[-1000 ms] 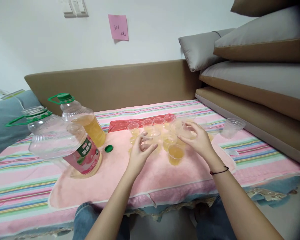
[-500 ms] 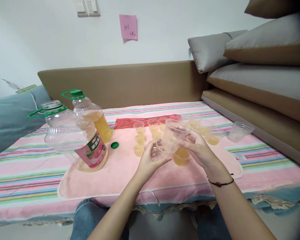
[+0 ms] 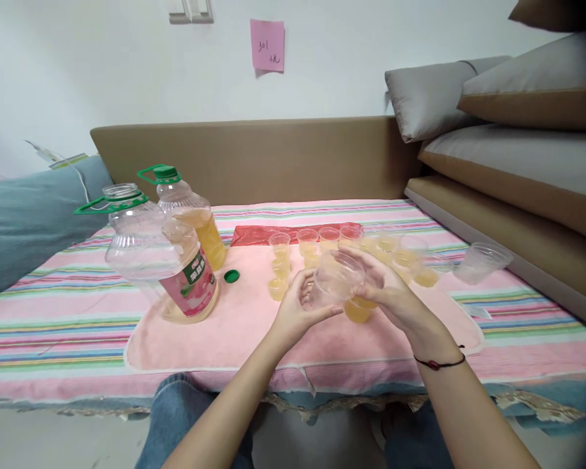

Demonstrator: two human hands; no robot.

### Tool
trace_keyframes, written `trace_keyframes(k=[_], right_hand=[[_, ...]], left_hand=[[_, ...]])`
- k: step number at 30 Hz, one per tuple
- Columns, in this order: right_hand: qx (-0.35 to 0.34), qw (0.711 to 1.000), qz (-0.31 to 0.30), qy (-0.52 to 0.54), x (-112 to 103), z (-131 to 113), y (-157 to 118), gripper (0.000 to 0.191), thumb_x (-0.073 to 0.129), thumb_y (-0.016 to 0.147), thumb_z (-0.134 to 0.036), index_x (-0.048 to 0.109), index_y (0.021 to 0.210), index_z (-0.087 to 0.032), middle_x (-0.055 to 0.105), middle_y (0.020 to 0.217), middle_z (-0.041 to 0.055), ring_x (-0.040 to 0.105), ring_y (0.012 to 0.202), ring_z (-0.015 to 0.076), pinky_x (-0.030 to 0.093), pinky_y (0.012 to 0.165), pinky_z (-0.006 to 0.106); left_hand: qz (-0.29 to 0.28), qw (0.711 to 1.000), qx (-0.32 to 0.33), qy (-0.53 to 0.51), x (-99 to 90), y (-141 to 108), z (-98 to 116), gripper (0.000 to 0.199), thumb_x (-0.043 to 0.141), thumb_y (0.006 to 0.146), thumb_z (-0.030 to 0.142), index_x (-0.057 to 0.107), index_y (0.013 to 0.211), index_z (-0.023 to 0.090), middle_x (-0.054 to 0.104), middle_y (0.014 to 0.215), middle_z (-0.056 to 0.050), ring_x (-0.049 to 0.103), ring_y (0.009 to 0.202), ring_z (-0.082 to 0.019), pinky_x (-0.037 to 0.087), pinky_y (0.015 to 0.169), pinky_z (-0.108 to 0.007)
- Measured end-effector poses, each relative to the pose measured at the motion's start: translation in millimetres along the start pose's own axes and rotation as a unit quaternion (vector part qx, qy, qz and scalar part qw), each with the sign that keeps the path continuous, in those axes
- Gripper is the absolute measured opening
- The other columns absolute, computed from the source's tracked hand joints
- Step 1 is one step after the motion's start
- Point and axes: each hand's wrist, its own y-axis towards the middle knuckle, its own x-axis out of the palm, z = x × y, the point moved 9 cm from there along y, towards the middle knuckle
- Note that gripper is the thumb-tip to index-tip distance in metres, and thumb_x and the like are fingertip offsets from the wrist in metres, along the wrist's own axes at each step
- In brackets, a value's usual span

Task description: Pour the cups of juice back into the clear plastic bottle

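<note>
Clear cup [image 3: 340,272], thin-walled and with no drink that I can make out in it, is up between the person's two hands, just right of the middle of the frame and a little below centre; it leans on its side rather than upright, and with so much see-through plastic I cannot tell whether a second one is nested with it. From where I stand the right hand [image 3: 391,281] grips it from the right, thumb on the near side and fingers round the far side; the left hand [image 3: 297,312] is curled about its left part, thumb stretched along below.

I would judge it next to weightless, springy and easily dented, smooth enough to slip if the fingers are damp; the rim should be its stiffest part, so a light hold just under that edge would suit best, while a hard pinch at mid-wall might buckle or crack it. Close below it, an amber-filled cup [image 3: 359,312] stands on the pink mat [image 3: 234,335], partly hidden by the right hand; that one should be heavier and apt to spill if knocked; more filled cups [image 3: 277,288] stand left of the hands, near the frame's middle.
</note>
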Motion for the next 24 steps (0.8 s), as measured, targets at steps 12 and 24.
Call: trace_keyframes(k=[12, 24], right_hand=[[0.009, 0.996, -0.019, -0.081, -11.1, -14.3, -7.9, 0.072, 0.086, 0.069, -0.034, 0.053, 0.133, -0.034, 0.061, 0.137, 0.0074, 0.053, 0.134, 0.0289, 0.040, 0.115, 0.054], [0.037, 0.992, -0.037, -0.114, -10.8, -19.9, -13.7, 0.078, 0.089, 0.066, -0.033, 0.052, 0.134, -0.035, 0.054, 0.146, 0.0085, 0.053, 0.134, 0.0316, 0.049, 0.106, 0.052]], left_hand=[[0.013, 0.990, 0.054, 0.132, -4.2, -0.2, 8.8, 0.060, 0.087, 0.061, 0.037, 0.061, 0.113, 0.021, 0.067, 0.121, -0.009, 0.062, 0.113, -0.026, 0.049, 0.096, -0.038], [0.006, 0.984, 0.081, 0.161, -1.7, -1.7, 14.8, 0.059, 0.088, 0.062, 0.036, 0.064, 0.113, 0.020, 0.070, 0.117, -0.008, 0.065, 0.109, -0.026, 0.051, 0.096, -0.039]])
